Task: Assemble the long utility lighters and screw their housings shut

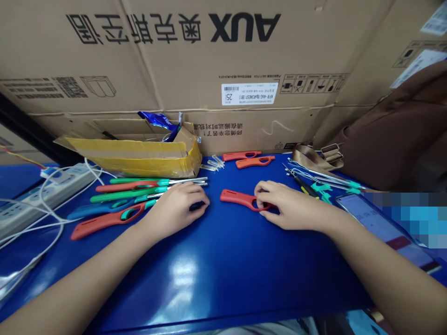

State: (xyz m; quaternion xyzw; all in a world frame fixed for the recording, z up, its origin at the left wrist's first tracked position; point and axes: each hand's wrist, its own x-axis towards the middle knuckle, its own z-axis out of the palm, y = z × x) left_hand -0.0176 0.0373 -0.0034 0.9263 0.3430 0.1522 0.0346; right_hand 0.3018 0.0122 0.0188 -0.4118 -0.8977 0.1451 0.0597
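On the blue tabletop [240, 274] lies one red lighter casing [238, 198], its looped end pinched by my right hand [291, 204], seemingly for steadiness, while my left hand [179, 208], loosely curled, contents unclear, rests beside metal-tubed lighters [120, 194], apparently grouped for order.

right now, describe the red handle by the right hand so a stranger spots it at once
Find the printed cardboard, then the blue table before it. Between the left hand and right hand is a red handle. Unlike the red piece and orange piece farther back, it has the right hand at its looped end.
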